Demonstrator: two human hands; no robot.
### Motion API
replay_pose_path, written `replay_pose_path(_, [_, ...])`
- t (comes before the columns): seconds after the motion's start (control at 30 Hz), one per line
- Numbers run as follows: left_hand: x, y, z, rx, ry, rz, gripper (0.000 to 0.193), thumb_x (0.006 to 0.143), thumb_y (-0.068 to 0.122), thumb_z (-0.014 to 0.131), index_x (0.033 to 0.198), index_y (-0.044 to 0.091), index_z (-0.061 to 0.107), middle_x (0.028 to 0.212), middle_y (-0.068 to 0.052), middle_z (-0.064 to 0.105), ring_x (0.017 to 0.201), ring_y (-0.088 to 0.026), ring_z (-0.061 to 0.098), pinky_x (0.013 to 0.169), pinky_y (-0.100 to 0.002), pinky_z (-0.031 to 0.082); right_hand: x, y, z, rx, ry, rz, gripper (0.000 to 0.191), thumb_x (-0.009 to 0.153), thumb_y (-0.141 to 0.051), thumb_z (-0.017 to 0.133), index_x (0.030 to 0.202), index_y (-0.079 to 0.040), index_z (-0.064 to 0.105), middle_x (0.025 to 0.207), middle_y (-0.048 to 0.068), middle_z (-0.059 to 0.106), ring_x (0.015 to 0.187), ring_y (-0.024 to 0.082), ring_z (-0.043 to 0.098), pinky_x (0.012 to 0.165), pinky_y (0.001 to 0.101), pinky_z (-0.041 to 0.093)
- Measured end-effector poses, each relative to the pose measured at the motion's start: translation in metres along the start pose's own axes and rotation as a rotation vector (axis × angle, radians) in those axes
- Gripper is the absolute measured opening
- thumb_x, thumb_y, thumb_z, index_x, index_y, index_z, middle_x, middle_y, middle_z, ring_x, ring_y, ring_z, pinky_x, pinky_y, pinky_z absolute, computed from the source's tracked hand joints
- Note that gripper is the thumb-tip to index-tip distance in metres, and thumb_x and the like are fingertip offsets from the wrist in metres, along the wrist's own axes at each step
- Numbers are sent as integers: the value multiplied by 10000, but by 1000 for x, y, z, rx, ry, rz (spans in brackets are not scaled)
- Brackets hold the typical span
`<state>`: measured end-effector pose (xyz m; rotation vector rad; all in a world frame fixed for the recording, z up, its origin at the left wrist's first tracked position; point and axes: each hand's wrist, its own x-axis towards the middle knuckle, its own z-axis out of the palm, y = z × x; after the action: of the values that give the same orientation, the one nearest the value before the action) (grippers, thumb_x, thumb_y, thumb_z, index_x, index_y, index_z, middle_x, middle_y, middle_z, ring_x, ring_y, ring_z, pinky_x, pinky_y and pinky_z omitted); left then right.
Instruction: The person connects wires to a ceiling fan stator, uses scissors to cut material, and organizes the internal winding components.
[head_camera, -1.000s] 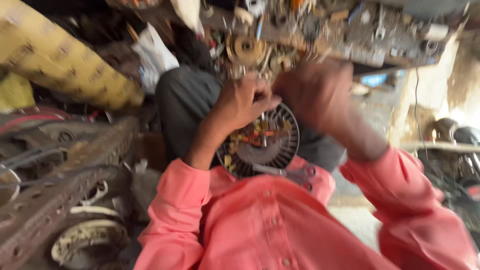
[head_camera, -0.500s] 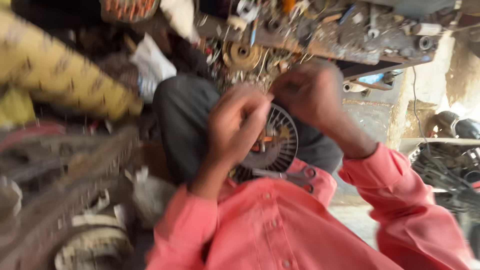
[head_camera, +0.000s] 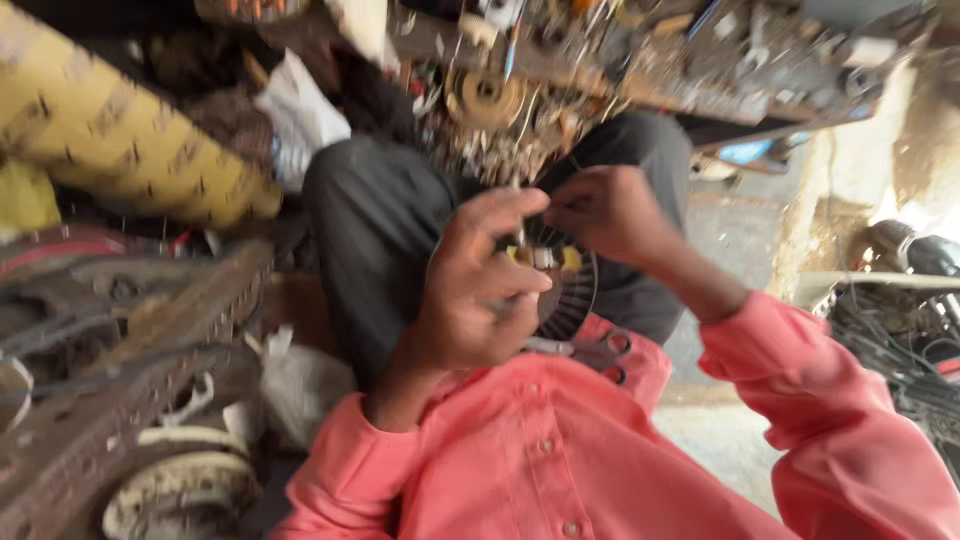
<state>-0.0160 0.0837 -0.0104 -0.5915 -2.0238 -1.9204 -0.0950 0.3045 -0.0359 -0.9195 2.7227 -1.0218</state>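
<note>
A round, dark, ribbed disc (head_camera: 572, 290) stands on edge over the person's lap, and both hands work at it. The left hand (head_camera: 470, 295) lies across the disc's left half and hides most of it; its fingers are curled, with the thumb and forefinger closed narrowly near a small yellow part (head_camera: 545, 257) at the top of the disc. What, if anything, they pinch is too blurred to tell. The right hand (head_camera: 610, 212) sits just above and to the right of the disc, its fingertips bunched tight and pointing down at the same yellow part; whether it holds something thin there cannot be told. The two hands nearly meet over the upper rim of the disc.

Just below the disc, scissors (head_camera: 590, 352) with grey handles rest on the pink shirt (head_camera: 560, 460). Behind the disc are the person's dark trousers (head_camera: 385, 225). Above it, a cluttered surface (head_camera: 760, 70) carries small metal parts, among them a brass-coloured wheel (head_camera: 485, 97). Well to the left of the disc lies a yellow patterned roll (head_camera: 130, 140), with rusty metal pieces (head_camera: 110, 400) below that.
</note>
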Motion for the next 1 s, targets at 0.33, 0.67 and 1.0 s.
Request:
replay_pose_path(0.33, [33, -46, -41, -79, -203, -390, 96, 955, 136, 755, 1008, 56, 761, 1036, -63, 756, 937, -192, 731, 852, -319, 589, -37, -40, -14, -240, -468, -416, 109, 806, -148, 697, 913, -126, 690, 821, 47, 647, 675, 244, 628, 521, 411, 471])
replay_pose_path(0.67, [11, -18, 5, -62, 74, -135, 87, 918, 89, 739, 976, 35, 703, 1206, -124, 610, 1022, -246, 630, 929, -332, 532, 18, -11, -19, -52, 56, -97, 51, 914, -181, 758, 950, -147, 748, 868, 58, 698, 739, 234, 684, 643, 383, 544])
replay_pose_path(1.0, [7, -22, -21, 51, -38, -195, 275, 886, 95, 732, 1118, -38, 667, 1163, -146, 602, 1021, -334, 641, 877, -332, 542, -42, -27, -24, -703, -238, -549, 219, 925, -336, 695, 935, -135, 782, 693, 35, 652, 547, 213, 615, 459, 374, 444])
